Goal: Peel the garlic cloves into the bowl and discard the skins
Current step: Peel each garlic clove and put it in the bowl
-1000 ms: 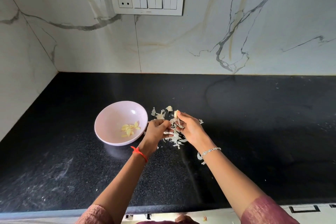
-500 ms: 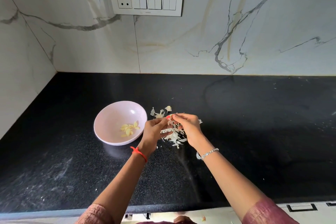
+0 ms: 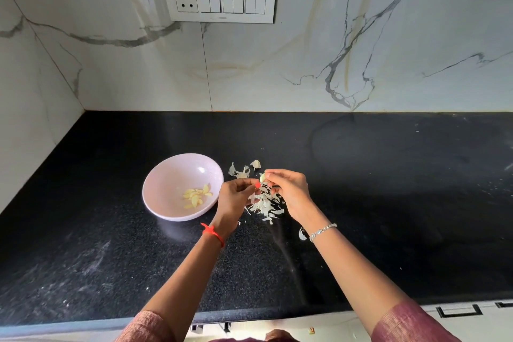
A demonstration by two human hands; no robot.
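Your right hand (image 3: 291,191) pinches a small pale garlic clove (image 3: 262,176) above the papery white skins (image 3: 263,204) on the black speckled worktop (image 3: 388,202), right of the round pink bowl (image 3: 166,175). Fingertips hide most of the clove, so its long axis is unclear. Your left hand (image 3: 236,197) curls beside it; its grip is hidden.

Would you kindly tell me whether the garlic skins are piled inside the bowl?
No, the skins lie on the black counter beside the bowl, which holds only peeled cloves.

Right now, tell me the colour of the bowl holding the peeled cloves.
The bowl is plain pale pink, with no pattern; the head view shows it best.
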